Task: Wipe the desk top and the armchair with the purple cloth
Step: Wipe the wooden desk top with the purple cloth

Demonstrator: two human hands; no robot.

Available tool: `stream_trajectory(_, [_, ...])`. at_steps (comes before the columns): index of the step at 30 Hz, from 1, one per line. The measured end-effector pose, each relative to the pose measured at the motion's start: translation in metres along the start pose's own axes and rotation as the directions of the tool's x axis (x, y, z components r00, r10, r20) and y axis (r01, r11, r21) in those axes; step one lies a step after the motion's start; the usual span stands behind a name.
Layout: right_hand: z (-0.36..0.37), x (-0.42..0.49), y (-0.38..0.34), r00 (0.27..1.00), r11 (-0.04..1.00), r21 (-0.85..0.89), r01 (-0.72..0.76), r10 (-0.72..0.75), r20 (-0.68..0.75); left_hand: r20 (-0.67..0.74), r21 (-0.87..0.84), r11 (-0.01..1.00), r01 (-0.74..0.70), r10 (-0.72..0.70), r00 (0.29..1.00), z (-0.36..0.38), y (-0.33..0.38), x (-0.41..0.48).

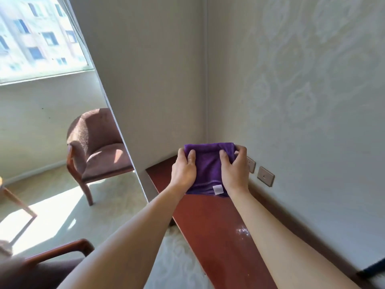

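Above the far end of the surface (210, 222), purple cloth (209, 165) pinched folded between both hands, left (184, 167) and right (235, 168); risks unfolding mid-wipe, smearing the near white specks (242, 230), skipping the armchair (98, 149) at left

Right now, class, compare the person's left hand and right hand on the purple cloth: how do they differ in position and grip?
The left hand holds the purple cloth's left edge with fingers curled over its top; the right hand holds the right edge, nearer the wall sockets. The left thumb lies close along the cloth; the right thumb is spread wider. Both grip the cloth above the desk top.
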State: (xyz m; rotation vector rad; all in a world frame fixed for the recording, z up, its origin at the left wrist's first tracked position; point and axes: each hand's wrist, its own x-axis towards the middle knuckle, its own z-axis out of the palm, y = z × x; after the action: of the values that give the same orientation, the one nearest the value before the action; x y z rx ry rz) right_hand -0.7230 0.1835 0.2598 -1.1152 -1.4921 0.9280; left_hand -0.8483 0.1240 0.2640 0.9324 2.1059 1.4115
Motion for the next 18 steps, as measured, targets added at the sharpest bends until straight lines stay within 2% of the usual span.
stream_trajectory(6, [0.062,0.050,0.115,0.966,0.969,-0.093,-0.230,0.239,0.095,-0.035,0.229,0.970,0.079,-0.073,0.997,0.054,-0.085,0.086])
stream_trajectory(11, [0.120,0.056,0.197,0.911,0.912,-0.145,-0.383,0.399,0.105,-0.075,0.455,0.873,0.176,-0.160,0.984,0.090,-0.160,0.142])
stream_trajectory(15, [0.173,0.077,0.244,0.877,0.881,-0.133,-0.455,0.469,0.106,-0.056,0.581,0.808,0.096,-0.078,0.995,0.109,-0.209,0.208])
stream_trajectory(18, [0.215,0.111,0.271,0.869,0.874,-0.101,-0.475,0.484,0.104,-0.071,0.601,0.797,0.052,-0.012,0.997,0.123,-0.234,0.273])
